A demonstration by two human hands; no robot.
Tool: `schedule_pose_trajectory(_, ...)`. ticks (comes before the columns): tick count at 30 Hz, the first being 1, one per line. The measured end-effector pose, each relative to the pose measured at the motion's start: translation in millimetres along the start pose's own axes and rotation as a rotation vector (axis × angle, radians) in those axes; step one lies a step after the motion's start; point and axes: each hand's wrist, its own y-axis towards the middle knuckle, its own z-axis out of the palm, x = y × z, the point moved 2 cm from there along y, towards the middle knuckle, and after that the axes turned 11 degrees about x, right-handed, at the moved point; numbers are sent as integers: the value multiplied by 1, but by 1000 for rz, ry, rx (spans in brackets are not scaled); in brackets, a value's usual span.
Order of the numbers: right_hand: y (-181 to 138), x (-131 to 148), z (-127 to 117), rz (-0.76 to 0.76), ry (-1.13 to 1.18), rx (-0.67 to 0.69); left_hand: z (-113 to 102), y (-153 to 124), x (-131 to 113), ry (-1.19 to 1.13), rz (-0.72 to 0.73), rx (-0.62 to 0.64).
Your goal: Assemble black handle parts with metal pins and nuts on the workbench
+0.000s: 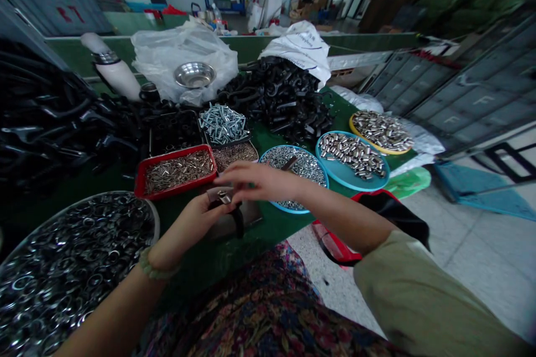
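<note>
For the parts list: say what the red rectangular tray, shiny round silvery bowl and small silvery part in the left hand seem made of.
Red rectangular tray: probably glossy plastic, by its even colour and rounded corners. Shiny round silvery bowl: apparently polished metal, perhaps steel, by its reflections. Small silvery part in the left hand: likely smooth metal by its glint, but too small to confirm.
</note>
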Motion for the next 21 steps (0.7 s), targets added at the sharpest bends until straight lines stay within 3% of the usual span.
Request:
schedule_pose_trajectory(2,-26,-59,-22,299,-100,-190,-7,-5,-5,-109,-24,-116)
schedule_pose_trajectory(3,-42,-90,-33,497,-171,-234,-10,-9,-7,-148,-39,-164)
schedule_pose_trajectory(4,-58,-120,-40,647,-221,-192,-13,-12,-9,-167,-49,-193)
schedule_pose_trajectory(6,-82,-164,-49,713,-220,-136,-16,-16,-13,-157,-52,-186)
schedule_pose_trajectory(9,-96,-196,-49,688,-174,-99,-15,-17,-21,-27,-21,-128)
schedule_pose_trajectory(14,-87,-202,-62,663,-106,-249,-13,-24,-28,302,108,-226)
schedule_pose_trajectory(15,-84,-197,-68,663,-56,-367,-12,-26,-28,326,127,-239)
schedule_pose_trajectory(17,-80,-178,-80,600,176,-729,-8,-26,-27,338,145,-241)
schedule_pose_trajectory(19,-72,-143,-78,437,530,-1075,-3,-25,-26,340,141,-211)
schedule_pose_trajectory(21,-57,-93,-59,291,805,-1113,3,-22,-24,330,114,-149)
